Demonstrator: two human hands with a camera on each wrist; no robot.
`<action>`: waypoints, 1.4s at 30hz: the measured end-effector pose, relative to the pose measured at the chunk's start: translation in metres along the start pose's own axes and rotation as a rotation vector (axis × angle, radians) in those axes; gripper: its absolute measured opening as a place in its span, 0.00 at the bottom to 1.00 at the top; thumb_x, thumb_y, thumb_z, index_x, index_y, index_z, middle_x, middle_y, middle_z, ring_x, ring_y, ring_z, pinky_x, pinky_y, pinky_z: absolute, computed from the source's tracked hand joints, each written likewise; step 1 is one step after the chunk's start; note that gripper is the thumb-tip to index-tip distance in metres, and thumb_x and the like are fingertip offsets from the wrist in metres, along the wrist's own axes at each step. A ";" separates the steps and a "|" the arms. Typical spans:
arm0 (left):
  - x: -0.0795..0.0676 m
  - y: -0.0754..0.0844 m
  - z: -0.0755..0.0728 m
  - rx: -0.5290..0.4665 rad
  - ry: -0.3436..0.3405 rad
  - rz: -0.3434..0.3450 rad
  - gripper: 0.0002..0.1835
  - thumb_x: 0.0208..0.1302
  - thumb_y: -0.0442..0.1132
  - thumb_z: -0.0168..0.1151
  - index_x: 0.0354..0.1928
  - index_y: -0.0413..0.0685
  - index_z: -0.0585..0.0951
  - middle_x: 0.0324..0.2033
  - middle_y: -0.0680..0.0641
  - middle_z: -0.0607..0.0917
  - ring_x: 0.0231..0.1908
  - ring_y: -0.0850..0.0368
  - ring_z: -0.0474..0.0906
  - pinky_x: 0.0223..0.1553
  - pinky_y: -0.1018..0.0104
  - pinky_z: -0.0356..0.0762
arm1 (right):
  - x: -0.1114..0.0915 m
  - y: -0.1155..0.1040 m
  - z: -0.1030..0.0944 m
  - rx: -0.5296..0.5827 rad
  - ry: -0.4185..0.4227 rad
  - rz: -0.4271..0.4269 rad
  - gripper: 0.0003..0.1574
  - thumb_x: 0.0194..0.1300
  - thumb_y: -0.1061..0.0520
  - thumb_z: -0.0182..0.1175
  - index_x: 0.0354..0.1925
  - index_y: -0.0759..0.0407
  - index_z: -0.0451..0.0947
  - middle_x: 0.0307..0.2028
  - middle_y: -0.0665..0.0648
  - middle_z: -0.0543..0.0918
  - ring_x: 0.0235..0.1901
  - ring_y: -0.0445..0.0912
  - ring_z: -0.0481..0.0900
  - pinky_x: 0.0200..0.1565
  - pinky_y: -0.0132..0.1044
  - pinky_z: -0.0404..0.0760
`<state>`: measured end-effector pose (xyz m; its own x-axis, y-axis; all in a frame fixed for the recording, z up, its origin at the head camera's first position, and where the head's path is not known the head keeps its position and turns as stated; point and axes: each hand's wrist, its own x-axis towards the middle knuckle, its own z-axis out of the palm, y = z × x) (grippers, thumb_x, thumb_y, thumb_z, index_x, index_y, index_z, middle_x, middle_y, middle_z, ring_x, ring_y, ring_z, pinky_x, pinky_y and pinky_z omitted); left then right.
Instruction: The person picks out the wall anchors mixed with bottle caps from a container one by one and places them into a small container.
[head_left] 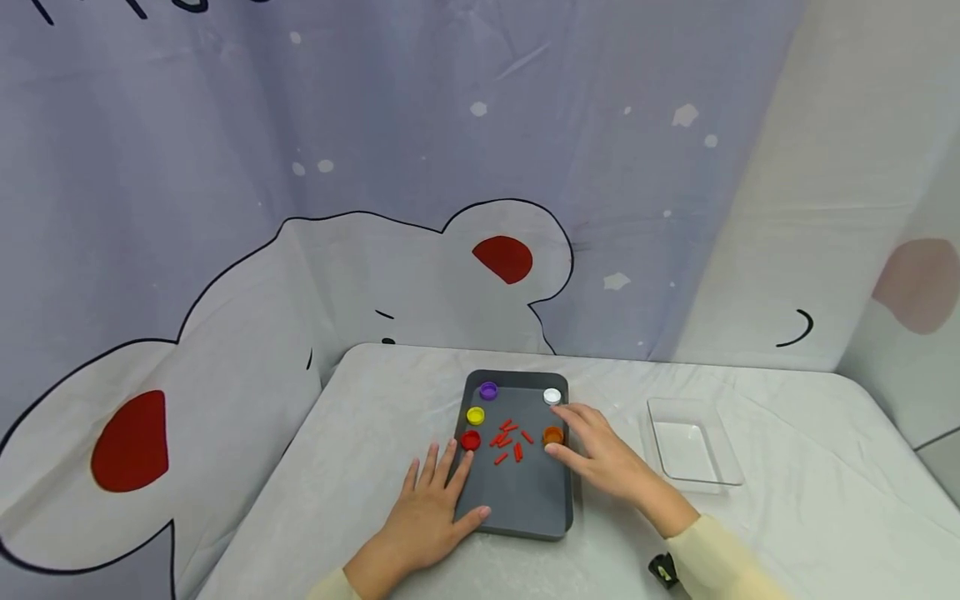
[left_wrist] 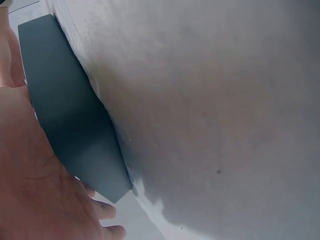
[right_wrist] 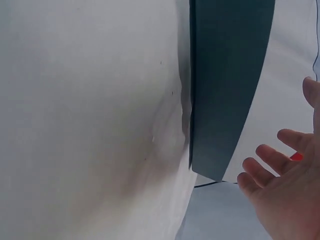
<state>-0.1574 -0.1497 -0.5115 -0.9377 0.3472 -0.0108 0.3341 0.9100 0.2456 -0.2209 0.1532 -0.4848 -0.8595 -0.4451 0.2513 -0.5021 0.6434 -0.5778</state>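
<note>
A dark grey tray (head_left: pixel 525 504) lies on the white-covered table. Down its left side sit a purple round cup (head_left: pixel 488 391), a yellow cup (head_left: pixel 476 415) and a red cup (head_left: pixel 470 440); a white cup (head_left: pixel 552 396) and an orange cup (head_left: pixel 552 435) are on the right. Several short red sticks (head_left: pixel 518 452) lie scattered between them. My left hand (head_left: pixel 423 517), fingers spread, rests along the tray's left edge, the thumb reaching over the rim. My right hand (head_left: pixel 603 450) is over the right edge, fingers extended and holding nothing, fingertips beside the white and orange cups.
To the right of the tray stands a clear plastic box (head_left: pixel 705 482). A small black object (head_left: pixel 663 570) is near my right sleeve (head_left: pixel 712 558). Behind the table hangs a printed curtain (head_left: pixel 420 275).
</note>
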 end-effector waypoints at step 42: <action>0.000 0.000 0.001 0.012 -0.004 0.027 0.44 0.72 0.71 0.44 0.79 0.52 0.59 0.79 0.39 0.51 0.77 0.32 0.45 0.71 0.31 0.47 | 0.046 0.005 0.040 -0.190 -0.083 -0.136 0.23 0.53 0.46 0.79 0.48 0.48 0.90 0.34 0.49 0.75 0.33 0.41 0.65 0.36 0.37 0.58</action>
<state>-0.1572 -0.1499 -0.5122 -0.9281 0.3723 -0.0082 0.3601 0.9030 0.2344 -0.2588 0.1112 -0.5070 -0.7758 -0.5802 0.2479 -0.6285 0.6762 -0.3844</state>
